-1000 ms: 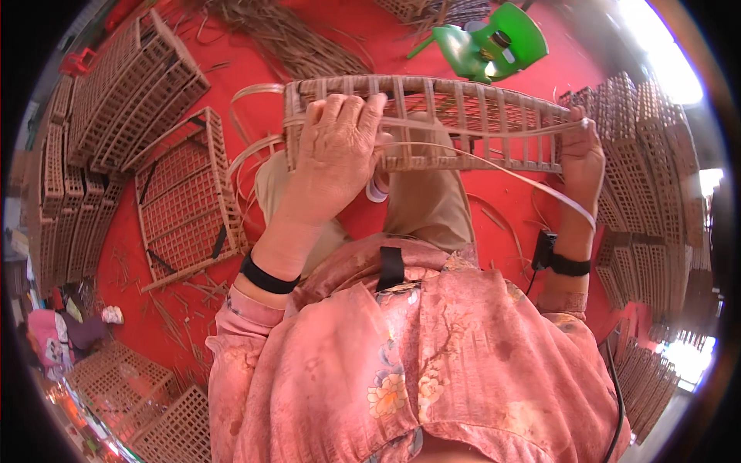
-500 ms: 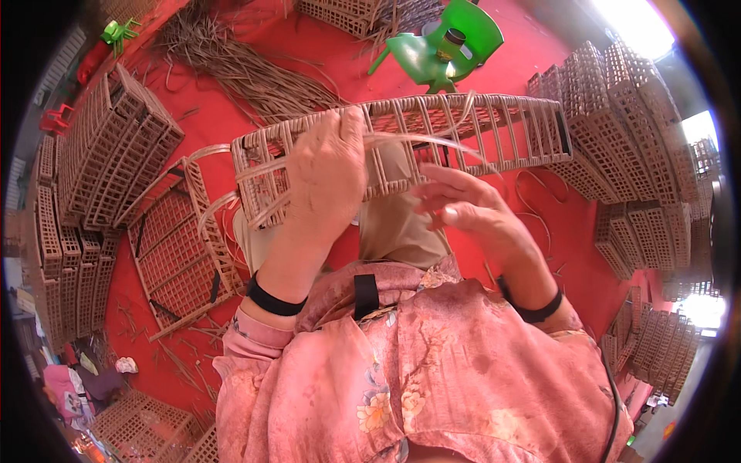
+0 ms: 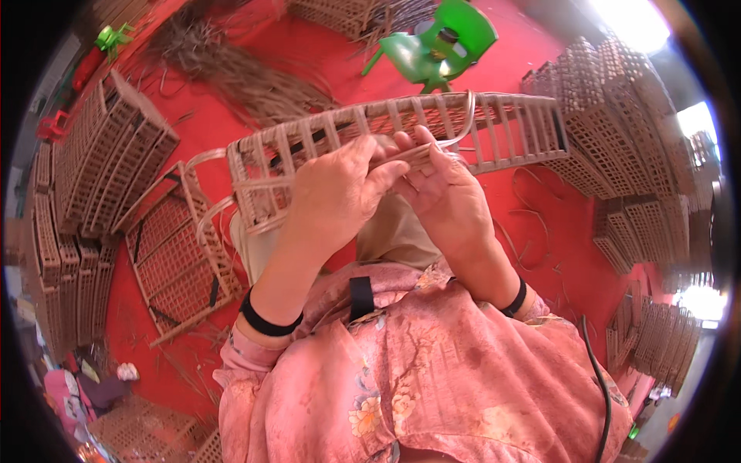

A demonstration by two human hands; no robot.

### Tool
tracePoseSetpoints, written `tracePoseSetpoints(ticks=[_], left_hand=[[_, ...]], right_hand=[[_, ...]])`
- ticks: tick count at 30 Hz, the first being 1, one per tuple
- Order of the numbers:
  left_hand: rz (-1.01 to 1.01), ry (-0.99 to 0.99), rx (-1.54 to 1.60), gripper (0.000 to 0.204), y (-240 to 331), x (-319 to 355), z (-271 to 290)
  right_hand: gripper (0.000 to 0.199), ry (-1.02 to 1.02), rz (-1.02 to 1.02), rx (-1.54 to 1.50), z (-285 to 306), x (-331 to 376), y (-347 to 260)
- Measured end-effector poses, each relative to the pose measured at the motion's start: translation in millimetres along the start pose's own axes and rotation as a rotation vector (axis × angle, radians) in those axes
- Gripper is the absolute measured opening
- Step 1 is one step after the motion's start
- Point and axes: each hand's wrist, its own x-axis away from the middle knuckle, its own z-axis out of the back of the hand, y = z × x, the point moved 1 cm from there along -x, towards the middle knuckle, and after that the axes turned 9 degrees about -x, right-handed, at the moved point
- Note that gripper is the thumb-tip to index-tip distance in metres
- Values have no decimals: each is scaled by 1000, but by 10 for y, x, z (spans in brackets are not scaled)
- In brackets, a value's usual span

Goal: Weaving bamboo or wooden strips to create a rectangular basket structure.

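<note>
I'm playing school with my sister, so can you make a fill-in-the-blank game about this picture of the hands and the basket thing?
1. Both hands, the left hand and the right hand, grip a long woven ____ panel.
2. The floor under everything is coloured ____.
3. The little plastic chair at the top is coloured ____.
4. Each wrist wears a ____ band.

Missing words: wicker; red; green; black
</note>
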Motion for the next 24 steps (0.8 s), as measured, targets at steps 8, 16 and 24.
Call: tracePoseSetpoints(ticks=[8, 16, 24], left_hand=[[194, -81, 296, 29, 147, 37, 280], [351, 760, 603, 18, -879, 929, 1536], [278, 962, 1402, 49, -2523, 1973, 1480]], right_hand=[[23, -162, 117, -253, 182, -37, -923], [29, -385, 228, -180, -59, 59, -1244], [47, -668, -185, -10, -433, -355, -212]])
